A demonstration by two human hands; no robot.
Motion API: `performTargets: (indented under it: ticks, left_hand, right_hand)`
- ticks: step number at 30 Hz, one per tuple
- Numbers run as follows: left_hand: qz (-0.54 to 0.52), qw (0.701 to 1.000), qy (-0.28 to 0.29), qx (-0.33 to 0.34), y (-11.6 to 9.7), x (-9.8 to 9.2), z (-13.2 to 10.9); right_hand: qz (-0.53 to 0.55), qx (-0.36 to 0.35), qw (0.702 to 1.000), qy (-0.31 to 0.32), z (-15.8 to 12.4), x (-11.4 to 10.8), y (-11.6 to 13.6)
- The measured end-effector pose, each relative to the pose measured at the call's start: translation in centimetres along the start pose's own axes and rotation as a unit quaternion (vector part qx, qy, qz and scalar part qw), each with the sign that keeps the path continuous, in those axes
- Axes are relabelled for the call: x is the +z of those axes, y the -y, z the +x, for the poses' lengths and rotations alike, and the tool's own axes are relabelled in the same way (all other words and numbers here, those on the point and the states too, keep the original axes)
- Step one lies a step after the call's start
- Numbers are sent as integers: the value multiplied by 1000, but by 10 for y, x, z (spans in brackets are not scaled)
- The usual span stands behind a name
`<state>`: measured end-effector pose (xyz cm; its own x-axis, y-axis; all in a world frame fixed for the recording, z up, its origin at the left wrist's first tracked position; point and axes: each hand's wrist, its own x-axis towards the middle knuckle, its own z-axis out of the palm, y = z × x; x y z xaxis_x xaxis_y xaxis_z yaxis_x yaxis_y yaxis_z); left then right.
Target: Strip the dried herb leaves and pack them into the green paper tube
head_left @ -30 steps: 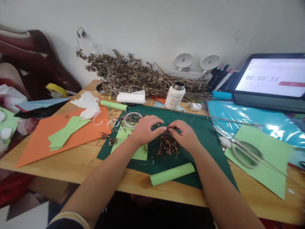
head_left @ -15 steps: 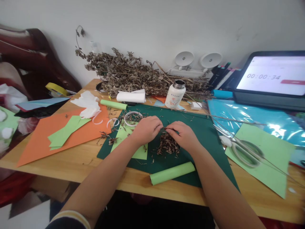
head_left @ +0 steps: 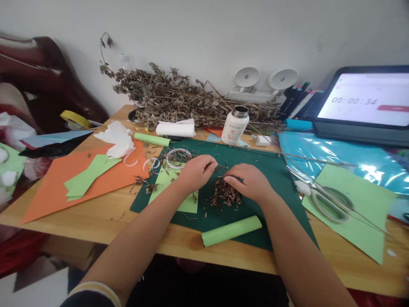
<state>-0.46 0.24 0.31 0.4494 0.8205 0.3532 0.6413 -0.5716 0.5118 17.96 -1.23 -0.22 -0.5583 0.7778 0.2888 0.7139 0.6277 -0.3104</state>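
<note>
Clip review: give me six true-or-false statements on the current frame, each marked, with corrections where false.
1. The right hand is right by the pile of dried leaves. True.
2. The pile of dried leaves lies directly on the orange sheet. False: it lies on the dark green mat.
3. The white bottle stands upright with its mouth uncapped. True.
4. The left hand is wrapped around the white bottle. False: neither of the hands touches it.
5. The screen shows 00:00:34. True.
6. The scissors have their handles on the dark green mat. False: the handles are on the light green sheet.
</note>
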Motion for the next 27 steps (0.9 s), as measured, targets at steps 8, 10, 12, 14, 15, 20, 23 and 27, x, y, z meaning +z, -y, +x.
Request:
performTargets:
  ticks: [8,10,12,14,15,20,23,27]
  left_hand:
    - [0,999,37,22,-7,2,-2]
    - [-8,1000,22,12,-7,1,-2]
    - [-17,1000,-1,-6,-5,1,-1]
    - [-31,999,-21,-30,-4,0,-1]
    - [-41,998,-28,-41,-3,0,-1]
    - [-126,988,-42,-79,0,1,-1]
    - [-163,982,-42,-90,3,3,-1]
    - [-170,979,-48,-103,6,5,0]
  right_hand:
    - [92,60,993,-44,2,2,7]
    - [108,61,992,-34,2,2,8]
    - [122,68,990,-32,2,2,8]
    - [128,76,988,-38,2,1,7]
    - [127,78,988,-41,2,0,7]
    - [87,100,991,-19,2,0,1]
    - [60,112,991,37,1,-1,-1]
    - [59,80,990,98,0,-3,0]
